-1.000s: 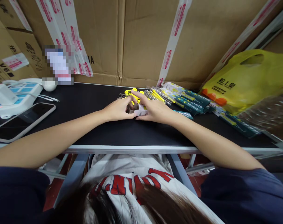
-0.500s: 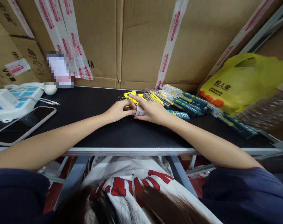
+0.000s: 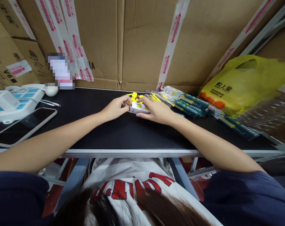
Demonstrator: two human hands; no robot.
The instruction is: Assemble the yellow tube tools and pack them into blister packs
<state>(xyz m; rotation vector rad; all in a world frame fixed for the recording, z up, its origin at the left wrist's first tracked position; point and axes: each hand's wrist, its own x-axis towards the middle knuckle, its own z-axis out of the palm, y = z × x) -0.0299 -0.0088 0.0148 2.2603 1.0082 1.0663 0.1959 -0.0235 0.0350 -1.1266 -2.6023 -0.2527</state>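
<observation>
A small narrow cardboard box (image 3: pixel 139 106), pale with yellow print, lies between my two hands just above the black tabletop or on it. My right hand (image 3: pixel 159 111) grips it from the right, thumb along the near side and fingers over the top. At its left end are the bent fingertips of my left hand (image 3: pixel 117 108), thumb and fingers pinched against the end. The hand hides the box's right part. Behind the box sits a pile of yellow plastic pieces (image 3: pixel 134 95). Thin metal rods with yellow parts (image 3: pixel 157 96) lie beside them.
Several teal and white boxes (image 3: pixel 190 106) are stacked to the right, near a yellow plastic bag (image 3: pixel 248 84) and clear plastic packaging (image 3: pixel 264 110). At left lie a phone (image 3: pixel 24 125) and a power strip (image 3: pixel 17 106). Cardboard cartons (image 3: pixel 142 40) wall off the back.
The box has turned and shifted left, so its pale printed side now shows more. My left hand has drawn slightly left toward the box's end. My right hand keeps its grip.
</observation>
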